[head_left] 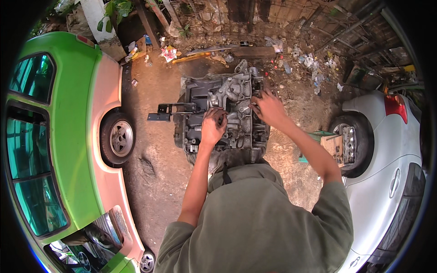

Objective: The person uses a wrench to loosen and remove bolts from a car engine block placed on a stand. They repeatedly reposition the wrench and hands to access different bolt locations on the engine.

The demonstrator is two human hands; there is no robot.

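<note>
A grimy metal engine block (pixel 227 86) with castings and fittings sits in front of me at mid-view. My left hand (pixel 214 125) is over its middle, fingers curled round a small dark part I cannot make out. My right hand (pixel 268 107) is at the block's right side, thumb and fingertips closed down on the casting; what they hold is hidden. A black metal bracket (pixel 159 116) projects from the block's left side.
A green-and-pink car (pixel 68 136) flanks the left, a silver car (pixel 387 182) the right. A green crate (pixel 312 136) with a cardboard piece and metal part stands by the right wheel. Litter (pixel 309 61) and wood planks (pixel 255 52) lie along the back wall.
</note>
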